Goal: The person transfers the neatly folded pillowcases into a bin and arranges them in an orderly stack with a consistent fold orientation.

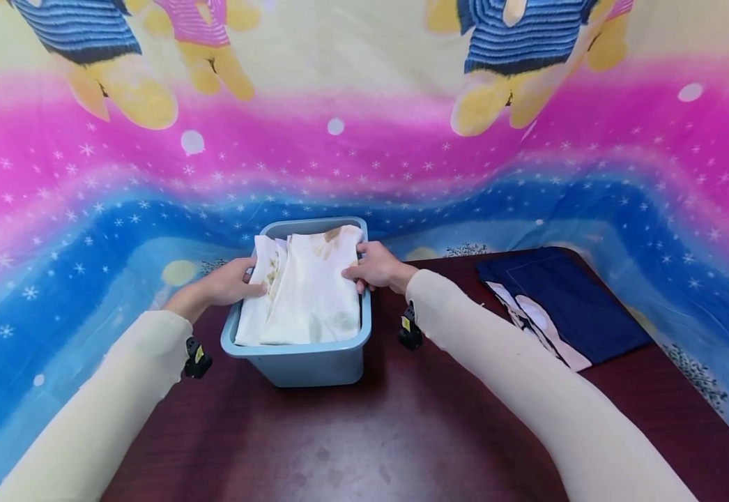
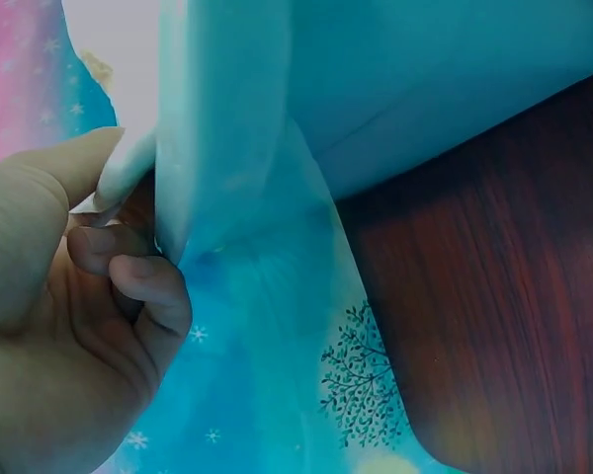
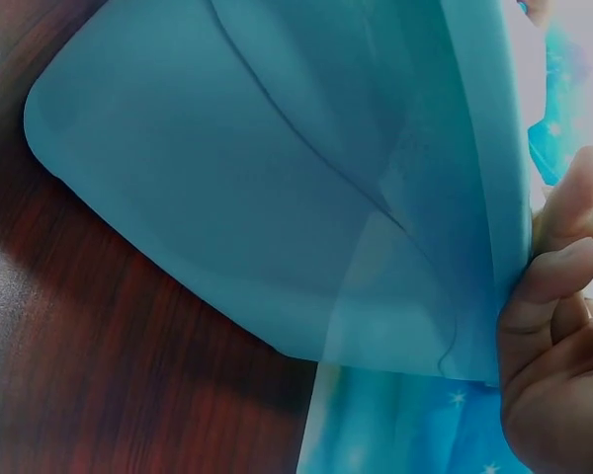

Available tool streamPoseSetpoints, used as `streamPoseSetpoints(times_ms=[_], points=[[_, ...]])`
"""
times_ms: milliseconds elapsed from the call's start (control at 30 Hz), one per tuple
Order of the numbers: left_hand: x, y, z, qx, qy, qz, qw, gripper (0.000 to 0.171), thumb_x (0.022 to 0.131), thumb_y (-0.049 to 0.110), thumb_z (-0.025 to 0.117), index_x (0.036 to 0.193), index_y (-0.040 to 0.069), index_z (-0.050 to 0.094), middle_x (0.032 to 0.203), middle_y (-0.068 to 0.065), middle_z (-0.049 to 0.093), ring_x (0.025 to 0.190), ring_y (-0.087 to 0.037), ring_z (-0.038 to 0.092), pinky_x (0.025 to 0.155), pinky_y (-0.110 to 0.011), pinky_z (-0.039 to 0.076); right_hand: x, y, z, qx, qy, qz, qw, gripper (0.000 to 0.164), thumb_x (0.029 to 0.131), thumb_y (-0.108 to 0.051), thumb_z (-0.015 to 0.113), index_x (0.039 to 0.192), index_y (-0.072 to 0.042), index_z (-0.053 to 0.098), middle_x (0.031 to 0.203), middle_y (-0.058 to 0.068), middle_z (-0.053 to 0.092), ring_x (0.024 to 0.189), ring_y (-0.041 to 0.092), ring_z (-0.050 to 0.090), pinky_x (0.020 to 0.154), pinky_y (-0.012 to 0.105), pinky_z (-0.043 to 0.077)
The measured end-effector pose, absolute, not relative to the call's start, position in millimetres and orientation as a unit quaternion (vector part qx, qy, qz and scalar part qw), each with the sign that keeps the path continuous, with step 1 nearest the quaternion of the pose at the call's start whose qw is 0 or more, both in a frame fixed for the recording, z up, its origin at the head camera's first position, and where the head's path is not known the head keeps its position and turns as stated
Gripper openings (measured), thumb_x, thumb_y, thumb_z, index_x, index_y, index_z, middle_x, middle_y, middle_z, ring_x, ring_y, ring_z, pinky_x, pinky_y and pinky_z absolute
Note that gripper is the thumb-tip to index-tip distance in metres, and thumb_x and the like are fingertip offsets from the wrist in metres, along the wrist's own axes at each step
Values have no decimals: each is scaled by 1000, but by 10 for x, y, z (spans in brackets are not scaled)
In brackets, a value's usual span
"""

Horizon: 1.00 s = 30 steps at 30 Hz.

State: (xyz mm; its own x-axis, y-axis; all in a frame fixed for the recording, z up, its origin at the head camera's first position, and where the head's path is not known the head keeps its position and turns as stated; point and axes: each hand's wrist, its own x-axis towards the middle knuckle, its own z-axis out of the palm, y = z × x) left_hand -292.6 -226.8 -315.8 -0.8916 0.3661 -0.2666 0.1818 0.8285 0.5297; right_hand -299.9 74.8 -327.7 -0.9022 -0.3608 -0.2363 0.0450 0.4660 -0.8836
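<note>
A light blue plastic bin stands on the table. Inside it lies folded white fabric with faint brown and grey-green prints, its top about level with the rim. My left hand pinches the fabric's left edge, thumb on top, by the bin's left rim. In the left wrist view, the left hand's fingers curl close beside the bin wall. Across from it, my right hand pinches the fabric's right edge at the other rim. The right wrist view shows that hand's bent fingers right at the rim.
To the right, a folded dark navy cloth with a pale printed strip lies on the dark red wooden table. Behind the bin hangs a patterned curtain in pink and blue, draped along the table's back and sides.
</note>
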Motion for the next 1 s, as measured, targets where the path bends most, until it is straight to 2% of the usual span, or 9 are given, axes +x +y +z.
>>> streamPoseSetpoints(times_ms=[267, 500, 733, 1000], points=[[-2947, -2279, -3190, 143, 944, 237, 182, 66, 103, 20, 58, 158, 0, 26, 146, -26, 51, 131, -42, 55, 104, -54, 50, -3008, 744, -3280, -96, 840, -496, 197, 37, 100, -20, 65, 131, -7, 50, 56, 1, 58, 49, 11, 56, 55, 28, 41], [-2922, -2260, -3167, 144, 946, 226, 180, 66, 102, 19, 60, 157, 1, 28, 144, -26, 52, 129, -43, 56, 102, -54, 51, -3014, 741, -3279, -95, 845, -488, 197, 51, 99, -20, 66, 142, -4, 42, 55, 0, 57, 48, 10, 56, 54, 27, 41], [-2901, -2243, -3158, 149, 946, 222, 183, 66, 100, 18, 63, 155, -1, 31, 142, -27, 54, 128, -44, 57, 100, -54, 52, -2994, 727, -3258, -95, 847, -485, 196, 40, 99, -20, 66, 131, -4, 47, 56, 1, 57, 48, 11, 56, 51, 26, 40], [-2911, -2247, -3173, 151, 947, 216, 183, 66, 99, 18, 65, 154, -1, 34, 138, -27, 58, 124, -42, 61, 98, -52, 54, -2991, 710, -3257, -90, 848, -484, 196, 51, 99, -19, 67, 141, -4, 43, 58, 1, 57, 48, 10, 55, 53, 27, 40]])
